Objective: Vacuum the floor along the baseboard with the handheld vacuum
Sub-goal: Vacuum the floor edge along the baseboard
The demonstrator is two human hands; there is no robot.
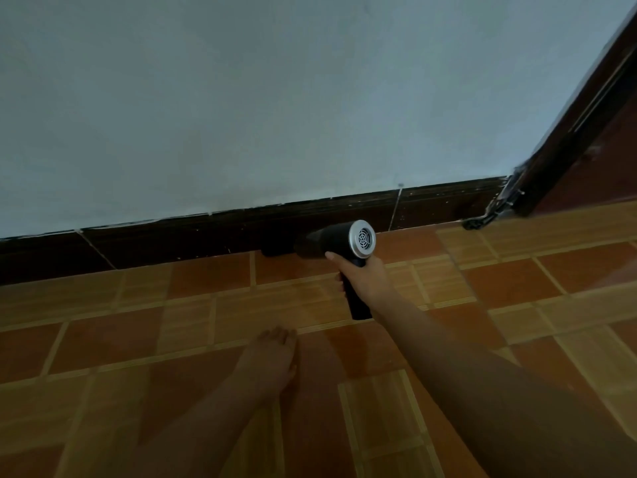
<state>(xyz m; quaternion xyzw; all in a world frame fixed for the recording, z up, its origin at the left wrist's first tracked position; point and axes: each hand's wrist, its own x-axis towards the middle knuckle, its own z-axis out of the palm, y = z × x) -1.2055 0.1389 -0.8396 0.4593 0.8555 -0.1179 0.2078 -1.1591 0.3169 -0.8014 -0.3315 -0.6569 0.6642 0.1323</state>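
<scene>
A person's right hand (362,276) reaches in from the lower right on a bare, outstretched arm. It grips the downward-pointing handle of a black, pistol-shaped handheld vacuum (331,241), fingers curled round the grip and thumb lying along the body. The vacuum's round silver rear cap (362,239), with a grille in it, faces the camera. Its dark nozzle (275,249) points left and sits low where the floor meets the wall, touching or just beside the dark brown tiled baseboard (172,243). The floor (517,281) is patterned orange and tan ceramic tile. Above the baseboard rises a plain pale blue-grey wall (275,98). A dark brown wooden door frame (568,132) stands at the right edge. A bare foot (272,357) rests on the tiles near the vacuum. The left hand is out of view.
</scene>
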